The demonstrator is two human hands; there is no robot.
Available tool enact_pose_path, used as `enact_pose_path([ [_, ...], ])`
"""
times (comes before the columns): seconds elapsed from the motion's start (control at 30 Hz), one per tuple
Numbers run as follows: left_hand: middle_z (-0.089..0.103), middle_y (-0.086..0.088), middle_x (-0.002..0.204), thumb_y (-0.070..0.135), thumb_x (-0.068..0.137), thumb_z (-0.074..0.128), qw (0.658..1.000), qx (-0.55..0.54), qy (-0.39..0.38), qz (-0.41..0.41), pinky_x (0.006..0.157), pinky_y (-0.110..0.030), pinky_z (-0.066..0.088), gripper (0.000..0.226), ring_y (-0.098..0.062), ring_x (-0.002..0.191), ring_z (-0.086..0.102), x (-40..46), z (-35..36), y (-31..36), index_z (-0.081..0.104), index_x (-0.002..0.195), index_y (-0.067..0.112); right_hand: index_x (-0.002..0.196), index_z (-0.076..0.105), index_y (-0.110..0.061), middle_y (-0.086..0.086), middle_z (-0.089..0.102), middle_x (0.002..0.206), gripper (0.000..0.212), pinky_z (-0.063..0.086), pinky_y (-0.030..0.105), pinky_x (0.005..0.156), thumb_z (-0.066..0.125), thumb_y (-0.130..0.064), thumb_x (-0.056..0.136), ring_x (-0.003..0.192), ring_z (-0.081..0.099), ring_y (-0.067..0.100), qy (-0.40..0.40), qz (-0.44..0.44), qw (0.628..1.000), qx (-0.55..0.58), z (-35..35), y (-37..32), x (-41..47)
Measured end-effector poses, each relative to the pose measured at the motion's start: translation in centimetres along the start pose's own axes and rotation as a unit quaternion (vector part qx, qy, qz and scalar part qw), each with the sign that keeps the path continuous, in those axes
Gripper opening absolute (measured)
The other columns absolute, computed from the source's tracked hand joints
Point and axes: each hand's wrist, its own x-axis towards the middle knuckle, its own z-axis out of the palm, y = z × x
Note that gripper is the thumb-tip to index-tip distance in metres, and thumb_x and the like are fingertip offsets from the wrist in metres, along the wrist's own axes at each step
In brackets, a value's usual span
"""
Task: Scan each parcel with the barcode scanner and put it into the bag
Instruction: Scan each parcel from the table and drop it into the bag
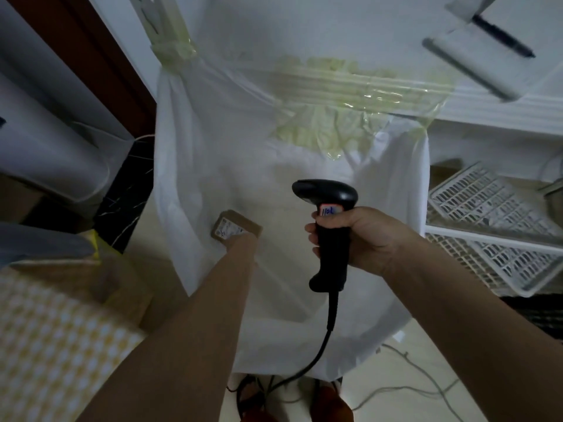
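Though deep in the bag (pixel 189 184), left hand's (pixel 240 242) fingers hidden behind parcel (pixel 236 228)

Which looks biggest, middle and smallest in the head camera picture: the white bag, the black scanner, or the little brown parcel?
1. White bag: by far the biggest, filling the middle of the view.
2. Black scanner: middle, though it is held closer to the camera, so it may look larger than it really is.
3. Brown parcel: smallest, down inside the bag and partly hidden.

Small brown labelled parcel (pixel 236 228) sits low inside the open white bag (pixel 195 166); black corded barcode scanner (pixel 330 226) stands upright above it.
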Motion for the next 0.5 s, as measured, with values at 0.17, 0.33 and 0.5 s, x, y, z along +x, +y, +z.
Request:
enact_pose_path([
  [0.17, 0.056, -0.015, 0.132, 0.014, 0.099, 0.045, 0.953, 0.225, 0.041, 0.199, 0.099, -0.035, 0.044, 0.034, -0.033, 0.120, 0.053, -2.1, -1.4, 0.2, 0.053, 0.130, 0.002, 0.102, 0.061, -0.001, 0.012, 0.067, 0.084, 0.017, 0.054, 0.034, 0.071, 0.061, 0.003, 0.085, 0.072, 0.063, 0.021, 0.003, -0.035, 0.999, -0.030, 2.1, -0.3, -1.2],
  [0.33, 0.052, -0.010, 0.128, 0.019, 0.101, 0.036, 0.899, 0.344, 0.029, 0.268, 0.096, -0.037, 0.044, 0.030, -0.028, 0.117, 0.052, -5.8, -3.4, 0.2, 0.046, 0.128, 0.011, 0.107, 0.060, 0.002, 0.015, 0.064, 0.091, 0.026, 0.052, 0.034, 0.069, 0.063, 0.008, 0.082, 0.072, 0.062, 0.022, 0.027, -0.077, 0.994, -0.068, 4.8, 0.5, -3.2],
  [0.5, 0.049, -0.009, 0.129, 0.017, 0.099, 0.042, 0.856, 0.398, 0.019, 0.330, 0.096, -0.038, 0.045, 0.035, -0.028, 0.116, 0.052, -9.5, -7.0, -0.4, 0.046, 0.133, 0.012, 0.107, 0.059, 0.001, 0.013, 0.061, 0.087, 0.026, 0.050, 0.033, 0.070, 0.064, 0.006, 0.082, 0.069, 0.059, 0.021, 0.073, -0.131, 0.983, -0.106, 7.2, 2.5, -5.5],
])
